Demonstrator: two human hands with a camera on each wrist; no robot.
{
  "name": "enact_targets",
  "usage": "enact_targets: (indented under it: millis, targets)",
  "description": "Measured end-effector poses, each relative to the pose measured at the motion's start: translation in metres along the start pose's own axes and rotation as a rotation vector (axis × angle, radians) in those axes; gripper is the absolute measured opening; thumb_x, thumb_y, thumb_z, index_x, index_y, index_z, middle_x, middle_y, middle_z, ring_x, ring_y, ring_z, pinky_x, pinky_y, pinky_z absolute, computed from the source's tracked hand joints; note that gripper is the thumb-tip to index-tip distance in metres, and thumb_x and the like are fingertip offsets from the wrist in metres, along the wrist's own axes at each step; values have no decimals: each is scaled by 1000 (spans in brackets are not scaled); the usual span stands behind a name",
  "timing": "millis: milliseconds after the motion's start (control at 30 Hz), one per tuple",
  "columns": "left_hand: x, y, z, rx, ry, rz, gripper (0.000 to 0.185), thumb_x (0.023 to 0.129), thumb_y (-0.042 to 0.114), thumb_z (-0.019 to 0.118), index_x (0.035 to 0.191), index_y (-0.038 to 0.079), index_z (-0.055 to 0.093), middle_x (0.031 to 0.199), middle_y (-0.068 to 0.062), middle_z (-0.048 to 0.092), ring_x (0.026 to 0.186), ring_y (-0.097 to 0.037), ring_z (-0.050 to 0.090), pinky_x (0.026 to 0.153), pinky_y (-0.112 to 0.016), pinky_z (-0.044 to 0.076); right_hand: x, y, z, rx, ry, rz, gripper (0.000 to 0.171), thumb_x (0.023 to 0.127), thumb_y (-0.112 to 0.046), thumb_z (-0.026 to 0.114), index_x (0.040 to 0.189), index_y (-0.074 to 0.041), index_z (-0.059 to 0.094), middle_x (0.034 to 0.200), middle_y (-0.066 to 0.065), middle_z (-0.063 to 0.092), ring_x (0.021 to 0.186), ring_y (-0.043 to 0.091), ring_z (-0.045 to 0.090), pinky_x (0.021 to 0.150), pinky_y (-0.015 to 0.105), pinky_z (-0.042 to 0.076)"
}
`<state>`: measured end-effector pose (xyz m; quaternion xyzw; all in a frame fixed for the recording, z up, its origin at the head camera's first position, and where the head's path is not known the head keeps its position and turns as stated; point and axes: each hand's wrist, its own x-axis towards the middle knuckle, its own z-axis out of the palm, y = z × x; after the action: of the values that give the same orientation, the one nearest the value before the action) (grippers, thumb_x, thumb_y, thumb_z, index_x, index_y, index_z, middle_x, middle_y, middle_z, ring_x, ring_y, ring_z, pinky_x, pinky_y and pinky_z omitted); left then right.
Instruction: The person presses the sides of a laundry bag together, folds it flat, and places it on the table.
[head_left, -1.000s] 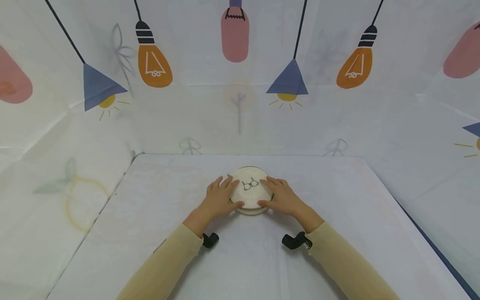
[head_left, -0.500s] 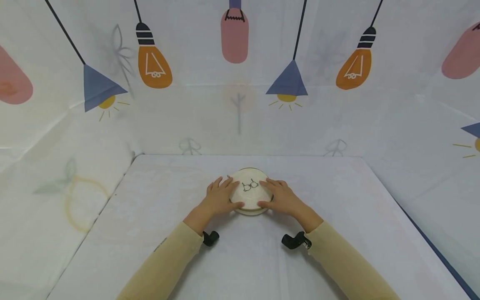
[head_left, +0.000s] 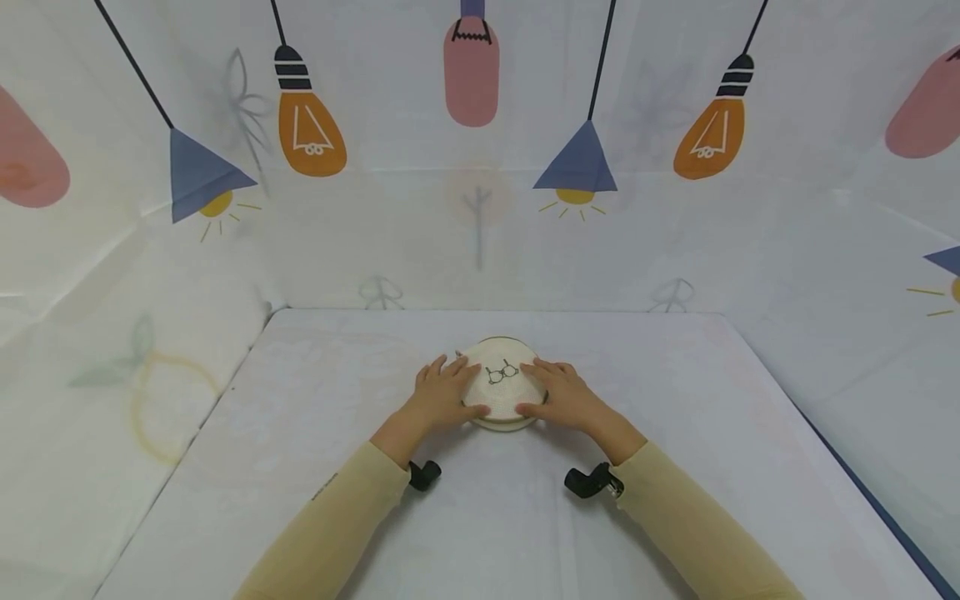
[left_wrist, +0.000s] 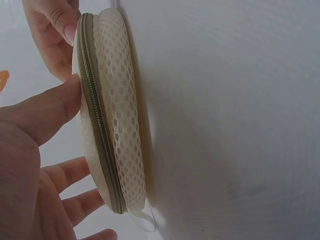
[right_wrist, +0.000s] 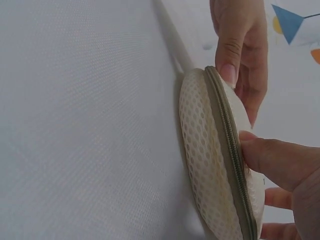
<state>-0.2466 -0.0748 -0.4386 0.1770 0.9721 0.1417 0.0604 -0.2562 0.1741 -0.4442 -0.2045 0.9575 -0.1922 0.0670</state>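
A round, cream mesh laundry bag (head_left: 501,392) lies flat on the white table, with a small dark line drawing on its top. In both wrist views its mesh side shows, along with an olive-green zipper (left_wrist: 97,110), closed along the visible stretch. My left hand (head_left: 438,396) rests on the bag's left part, fingers spread and thumb at the near edge. Opposite it, my right hand (head_left: 566,396) touches the right part in the same way, its thumb (right_wrist: 270,155) lying just over the zipper. A thin pale loop (left_wrist: 145,220) sticks out from the bag's edge.
The white table (head_left: 300,400) carries the bag near its far middle. White cloth walls (head_left: 420,225) with printed lamps and bulbs stand behind and at both sides. A black wrist device (head_left: 592,482) sits by the right sleeve, another (head_left: 425,476) by the left.
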Motion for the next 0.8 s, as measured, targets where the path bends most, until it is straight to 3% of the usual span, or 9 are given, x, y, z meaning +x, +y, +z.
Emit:
enact_targets:
  millis: [800]
  targets:
    - [1,3,-2,-24,-52,-52,82,89,59,67,156,21,38,164,-9,26,150,-43,14,118,-63,13,2,-1,1,-27,-18,23,84,88,-58,69,154,-16,41,160,17,31,142,46,28,111,67,27]
